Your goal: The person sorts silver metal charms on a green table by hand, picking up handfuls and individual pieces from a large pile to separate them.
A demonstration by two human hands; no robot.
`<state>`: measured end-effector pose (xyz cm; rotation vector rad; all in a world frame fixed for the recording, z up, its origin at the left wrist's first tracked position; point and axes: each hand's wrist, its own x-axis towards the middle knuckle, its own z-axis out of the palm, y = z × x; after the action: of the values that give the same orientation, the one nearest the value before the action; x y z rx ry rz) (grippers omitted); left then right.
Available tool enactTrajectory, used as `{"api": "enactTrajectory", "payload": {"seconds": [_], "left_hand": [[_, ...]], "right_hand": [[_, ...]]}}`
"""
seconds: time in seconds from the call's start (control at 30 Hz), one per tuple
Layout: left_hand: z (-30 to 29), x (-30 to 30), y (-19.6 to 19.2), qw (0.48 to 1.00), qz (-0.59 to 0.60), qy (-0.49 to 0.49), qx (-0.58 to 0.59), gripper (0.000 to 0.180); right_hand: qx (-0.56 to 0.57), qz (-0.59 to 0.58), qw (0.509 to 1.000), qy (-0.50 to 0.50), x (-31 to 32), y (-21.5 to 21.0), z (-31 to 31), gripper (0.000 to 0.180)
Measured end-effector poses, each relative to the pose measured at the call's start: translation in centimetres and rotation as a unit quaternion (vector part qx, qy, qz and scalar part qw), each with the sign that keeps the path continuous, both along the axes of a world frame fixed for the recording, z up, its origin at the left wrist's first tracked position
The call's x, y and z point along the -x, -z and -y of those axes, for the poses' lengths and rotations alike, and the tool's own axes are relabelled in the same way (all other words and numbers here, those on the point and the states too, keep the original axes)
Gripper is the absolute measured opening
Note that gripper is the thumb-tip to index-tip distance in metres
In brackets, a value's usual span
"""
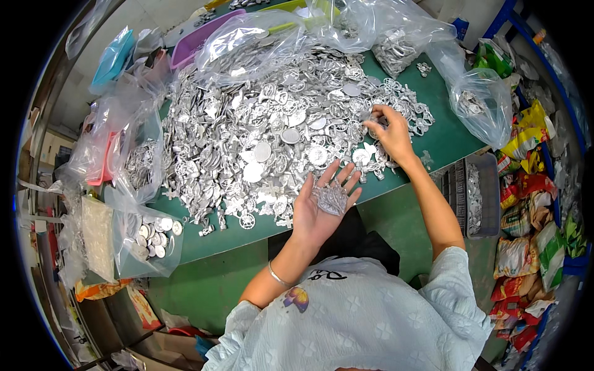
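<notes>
A large heap of small silver metal pieces, discs and openwork shapes, covers the green table. My left hand lies palm up over the table's near edge, fingers spread, with a small stack of filigree metal pieces resting on the palm. My right hand reaches into the right side of the heap, its fingers pinched on one small metal piece. A silver bangle sits on my left wrist.
Clear plastic bags of metal parts lie around: one with round discs at left, one at right, one over the back of the heap. A grey crate of parts stands by the table's right side. Colourful packets pile up beside it.
</notes>
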<state>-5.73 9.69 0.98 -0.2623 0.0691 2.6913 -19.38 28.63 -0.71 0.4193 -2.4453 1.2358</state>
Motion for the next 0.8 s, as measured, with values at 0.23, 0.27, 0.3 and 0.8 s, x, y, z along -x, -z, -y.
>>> {"api": "enactTrajectory", "payload": {"seconds": [0.23, 0.27, 0.3, 0.8], "left_hand": [[0.0, -0.5, 0.1, 0.999, -0.008, -0.008, -0.034, 0.043], [0.0, -0.3, -0.3, 0.999, -0.018, -0.010, -0.033, 0.043], [0.1, -0.2, -0.4, 0.999, -0.010, -0.011, -0.048, 0.045], [-1.0, -0.1, 0.5, 0.998, 0.019, 0.049, -0.045, 0.055]], "right_hand": [[-0.096, 0.004, 0.995, 0.008, 0.3, -0.7, -0.2, 0.027], [-0.116, -0.003, 0.993, 0.013, 0.4, -1.1, -0.3, 0.027], [-0.160, 0.013, 0.987, 0.009, 0.4, -1.6, -0.6, 0.028], [0.172, 0.117, 0.977, -0.033, -0.8, -2.7, -2.5, 0.026]]}}
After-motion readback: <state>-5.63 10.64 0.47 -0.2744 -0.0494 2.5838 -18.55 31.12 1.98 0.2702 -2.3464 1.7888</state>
